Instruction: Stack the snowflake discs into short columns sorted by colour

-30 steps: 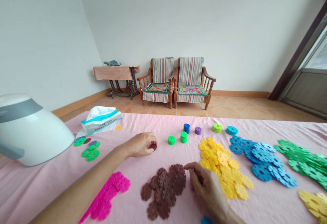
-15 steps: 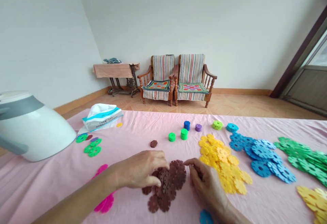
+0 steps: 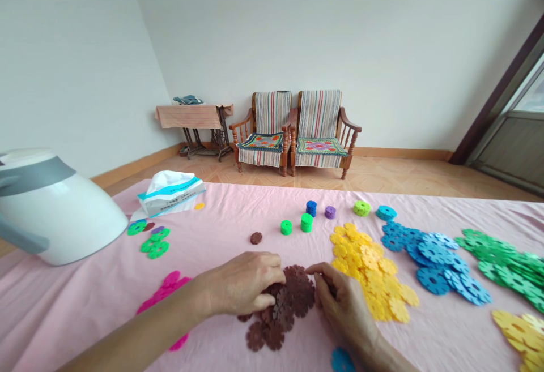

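Note:
A loose pile of brown flower-shaped plastic discs (image 3: 293, 298) with notched edges lies on the pink cloth between my hands. From the left, my left hand (image 3: 250, 284) reaches over the pile, its fingers curled around some discs and the thumb in front; the fingertips are partly hidden. At the pile's right edge, my right hand (image 3: 340, 298) rests with the index finger stretched to the discs and the other fingers bent, nothing visible in its grasp. Just beyond the pile sits a small brown stack (image 3: 255, 238). Pink discs (image 3: 170, 287) lie partly under my left forearm.
Yellow discs (image 3: 369, 273), blue discs (image 3: 433, 259) and green discs (image 3: 505, 264) spread to the right. Several short stacks, including a bright green stack (image 3: 306, 222), stand behind. A white kettle (image 3: 80, 213) and a tissue pack (image 3: 170, 193) occupy the left of the cloth (image 3: 238, 202).
My left hand has shifted slightly to the right, and the upper brown discs have slid right with it towards my right hand. My right hand has stayed nearly still.

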Available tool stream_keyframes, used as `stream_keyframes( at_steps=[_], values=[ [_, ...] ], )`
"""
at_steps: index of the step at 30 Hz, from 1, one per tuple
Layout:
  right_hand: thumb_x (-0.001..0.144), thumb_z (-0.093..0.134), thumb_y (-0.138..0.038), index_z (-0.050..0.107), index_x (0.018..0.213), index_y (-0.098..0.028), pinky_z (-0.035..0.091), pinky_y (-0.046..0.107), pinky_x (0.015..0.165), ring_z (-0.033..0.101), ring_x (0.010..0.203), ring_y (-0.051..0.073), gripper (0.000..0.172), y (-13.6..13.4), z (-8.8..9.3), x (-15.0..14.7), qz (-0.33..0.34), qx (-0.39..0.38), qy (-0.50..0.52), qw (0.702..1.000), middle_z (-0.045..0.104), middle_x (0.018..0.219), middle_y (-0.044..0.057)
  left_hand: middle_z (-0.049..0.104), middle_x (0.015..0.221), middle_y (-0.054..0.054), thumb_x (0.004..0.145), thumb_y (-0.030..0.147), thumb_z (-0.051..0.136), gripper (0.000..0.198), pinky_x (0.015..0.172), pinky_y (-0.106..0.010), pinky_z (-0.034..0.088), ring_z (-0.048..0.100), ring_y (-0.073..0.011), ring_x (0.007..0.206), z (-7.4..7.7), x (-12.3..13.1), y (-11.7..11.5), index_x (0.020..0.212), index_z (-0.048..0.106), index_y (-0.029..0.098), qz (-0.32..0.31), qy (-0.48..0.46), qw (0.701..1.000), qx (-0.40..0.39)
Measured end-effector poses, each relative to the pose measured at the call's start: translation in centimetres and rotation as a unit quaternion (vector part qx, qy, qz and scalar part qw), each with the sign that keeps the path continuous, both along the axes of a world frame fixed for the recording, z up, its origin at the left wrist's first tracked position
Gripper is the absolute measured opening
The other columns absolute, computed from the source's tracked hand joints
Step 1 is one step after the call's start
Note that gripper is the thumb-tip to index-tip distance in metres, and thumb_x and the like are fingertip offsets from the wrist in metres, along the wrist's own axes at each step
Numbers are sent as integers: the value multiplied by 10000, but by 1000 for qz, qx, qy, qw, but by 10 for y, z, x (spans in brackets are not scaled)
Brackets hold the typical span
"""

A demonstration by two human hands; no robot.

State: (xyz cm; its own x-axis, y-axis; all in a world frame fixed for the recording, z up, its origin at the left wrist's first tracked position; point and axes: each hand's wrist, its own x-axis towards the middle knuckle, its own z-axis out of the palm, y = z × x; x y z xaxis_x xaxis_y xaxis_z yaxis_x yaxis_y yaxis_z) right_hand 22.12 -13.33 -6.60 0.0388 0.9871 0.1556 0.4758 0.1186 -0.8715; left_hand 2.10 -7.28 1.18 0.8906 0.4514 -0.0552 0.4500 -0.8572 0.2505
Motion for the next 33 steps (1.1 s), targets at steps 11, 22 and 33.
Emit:
stream_keyframes(
  at_steps=[11,22,33],
  values=[
    [863,401,-370,635,1000,-148,328,202,441,457,455,108,350,0,-1,1,2,-4,7,1000,500,498,-22,567,823,-24,735,159,561,133,716,-253,416,534,-157,780,-2,-14,13,861,590,190,58,-86,993,54],
    [842,373,-483,642,954,-153,253,212,416,402,422,104,440,4,-15,-4,-29,17,-3,999,441,458,-33,581,759,-6,696,154,564,123,620,-214,391,516,-117,666,-24,-47,72,794,635,172,206,-129,968,67],
    [843,383,-471,643,940,-156,232,207,399,366,407,90,420,2,-12,-5,-34,23,-12,999,408,450,-44,583,754,-10,658,149,579,139,652,-223,399,534,-141,705,-37,-41,78,783,634,179,182,-107,975,72]
  ],
)
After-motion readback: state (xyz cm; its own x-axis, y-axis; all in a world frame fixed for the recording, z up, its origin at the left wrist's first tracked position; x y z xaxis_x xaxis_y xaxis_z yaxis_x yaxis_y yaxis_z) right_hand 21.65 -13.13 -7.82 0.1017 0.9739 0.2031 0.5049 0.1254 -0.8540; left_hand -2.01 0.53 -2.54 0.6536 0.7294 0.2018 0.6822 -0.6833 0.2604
